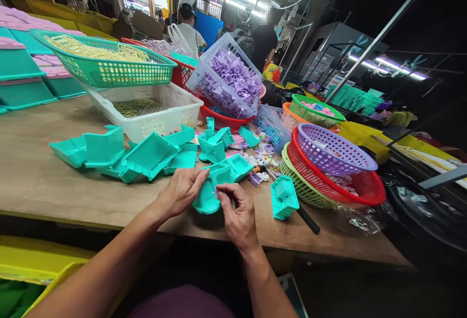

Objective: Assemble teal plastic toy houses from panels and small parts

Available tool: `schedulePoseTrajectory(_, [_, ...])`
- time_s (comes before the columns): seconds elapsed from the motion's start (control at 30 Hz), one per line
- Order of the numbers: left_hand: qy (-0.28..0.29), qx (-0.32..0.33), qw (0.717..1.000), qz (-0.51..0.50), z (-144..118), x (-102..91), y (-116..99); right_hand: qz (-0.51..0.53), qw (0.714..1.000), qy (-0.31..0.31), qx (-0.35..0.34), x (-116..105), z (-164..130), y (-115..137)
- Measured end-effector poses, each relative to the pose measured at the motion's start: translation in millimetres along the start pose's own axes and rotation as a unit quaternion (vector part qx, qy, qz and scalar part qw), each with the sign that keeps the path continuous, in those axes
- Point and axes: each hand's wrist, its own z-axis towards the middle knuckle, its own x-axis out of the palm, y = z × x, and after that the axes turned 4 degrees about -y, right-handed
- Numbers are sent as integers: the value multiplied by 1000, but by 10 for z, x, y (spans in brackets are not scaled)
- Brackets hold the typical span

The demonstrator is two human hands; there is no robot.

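Observation:
Near the table's front edge, my left hand (186, 189) grips the left side of a turquoise plastic piece (209, 196) with a rounded lower end. My right hand (239, 211) has thumb and forefinger pinched together at the piece's right side, on a small purple part (216, 193) that my fingers mostly cover. Behind the held piece lies another turquoise plastic part (239, 166). Right of my right hand stands a turquoise box-like piece (283, 196), beside a tool with a black handle (308, 218).
Turquoise parts (149, 155) are heaped on the table's left. Behind them, a green basket (120, 65) of yellow strips sits on a white basket (156, 123). A tilted bin (226, 77) holds purple pieces. Stacked baskets (335, 162) stand at right. Two people (263, 41) are in the background.

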Motion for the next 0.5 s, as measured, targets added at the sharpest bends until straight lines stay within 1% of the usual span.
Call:
schedulePoseTrajectory(0.07, [11,-13,1000,-17,26,-9,26,-26,998,51,-20,-59,24,19])
schedulePoseTrajectory(0.13, [25,-18,999,-28,46,-12,54,-59,994,76,-53,-87,56,24])
schedulePoseTrajectory(0.17, [30,-19,999,-29,51,-12,66,-82,992,70,-72,-86,72,20])
schedulePoseTrajectory(0.23, [30,-18,999,-22,53,-10,82,-142,984,30,-108,-51,99,4])
schedulePoseTrajectory(0.3, [27,-14,1000,-8,45,-7,78,-211,968,-5,-134,14,115,-12])
schedulePoseTrajectory(0.4, [20,-6,1000,16,27,-7,39,-292,945,-16,-145,115,120,-26])
schedulePoseTrajectory(0.5, [16,-1,999,34,13,-13,-11,-331,931,-26,-149,176,109,-28])
